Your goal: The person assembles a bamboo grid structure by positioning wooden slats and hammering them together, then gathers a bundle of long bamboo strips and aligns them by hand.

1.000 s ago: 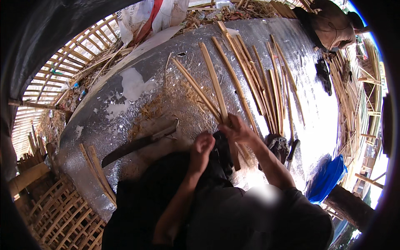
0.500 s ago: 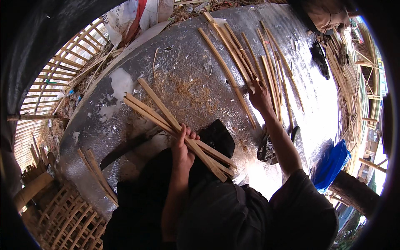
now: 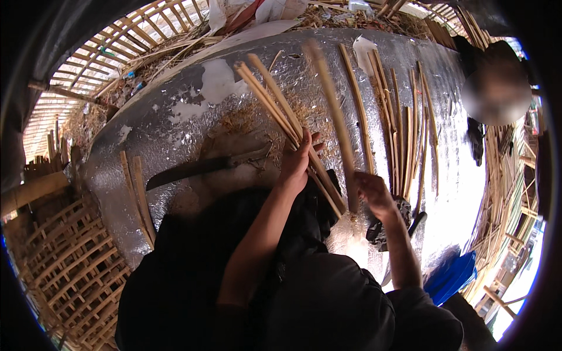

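Observation:
My left hand (image 3: 295, 164) is closed round a small bundle of bamboo strips (image 3: 271, 85), which slants from upper left down toward my lap. To its right, a single bamboo strip (image 3: 335, 117), smeared by motion, stands close to the bundle without touching it. My right hand (image 3: 374, 196) pinches that strip near its lower end. Several more bamboo strips (image 3: 407, 146) lie lengthwise on the silver sheet (image 3: 304, 64), beyond my right hand. One longer strip (image 3: 356, 99) lies apart from them, nearer the held one.
A machete (image 3: 187, 171) with a dark blade lies left of my left forearm. Two short bamboo pieces (image 3: 137, 193) rest by a woven bamboo lattice (image 3: 76, 269). Another person (image 3: 497, 88) is at the upper right. A blue plastic bag (image 3: 453, 278) sits at the lower right.
My right hand has drawn back toward me from the laid-out strips, now with one strip in it. My left hand with the bundle has risen and turned steeper. The view has shifted.

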The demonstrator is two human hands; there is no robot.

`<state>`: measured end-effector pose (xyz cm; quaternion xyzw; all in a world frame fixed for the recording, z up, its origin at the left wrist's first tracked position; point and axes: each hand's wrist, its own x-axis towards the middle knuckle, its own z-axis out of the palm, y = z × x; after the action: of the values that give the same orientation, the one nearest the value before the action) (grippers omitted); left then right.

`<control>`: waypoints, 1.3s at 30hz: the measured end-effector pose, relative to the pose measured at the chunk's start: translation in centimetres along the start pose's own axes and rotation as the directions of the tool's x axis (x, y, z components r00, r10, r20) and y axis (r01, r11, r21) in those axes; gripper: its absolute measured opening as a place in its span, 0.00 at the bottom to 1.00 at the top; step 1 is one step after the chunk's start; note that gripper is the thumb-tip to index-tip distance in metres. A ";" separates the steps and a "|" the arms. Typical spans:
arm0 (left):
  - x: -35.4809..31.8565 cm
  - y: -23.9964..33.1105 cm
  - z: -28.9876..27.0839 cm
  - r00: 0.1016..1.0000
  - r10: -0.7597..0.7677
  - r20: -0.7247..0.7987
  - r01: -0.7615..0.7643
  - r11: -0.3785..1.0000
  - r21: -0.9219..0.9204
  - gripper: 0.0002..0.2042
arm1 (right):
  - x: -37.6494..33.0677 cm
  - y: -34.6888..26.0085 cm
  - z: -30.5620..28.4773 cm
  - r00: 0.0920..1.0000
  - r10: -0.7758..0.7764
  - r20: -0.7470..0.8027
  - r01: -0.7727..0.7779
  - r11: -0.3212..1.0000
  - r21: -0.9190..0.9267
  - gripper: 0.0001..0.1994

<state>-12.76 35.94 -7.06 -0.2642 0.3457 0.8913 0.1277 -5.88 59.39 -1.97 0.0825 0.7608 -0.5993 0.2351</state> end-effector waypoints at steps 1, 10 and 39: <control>-0.1 0.1 0.2 0.999 -0.048 0.009 0.048 0.999 -0.001 0.18 | -0.2 0.6 -0.1 0.997 0.016 0.080 -0.007 0.994 -0.110 0.10; 0.6 -2.9 -2.8 0.986 -0.149 -0.074 0.155 0.985 0.080 0.21 | -1.2 2.0 0.6 0.899 0.326 0.293 -0.304 0.945 -0.116 0.09; 0.2 3.5 0.0 0.981 -0.191 -0.023 0.191 0.981 -0.021 0.18 | 1.3 -2.9 6.7 0.970 -0.127 0.205 0.230 0.747 -0.624 0.32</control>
<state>-14.40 33.37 -5.29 -0.3085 0.3119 0.8748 0.2057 -6.51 52.06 -1.20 -0.1213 0.9044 -0.3265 0.2467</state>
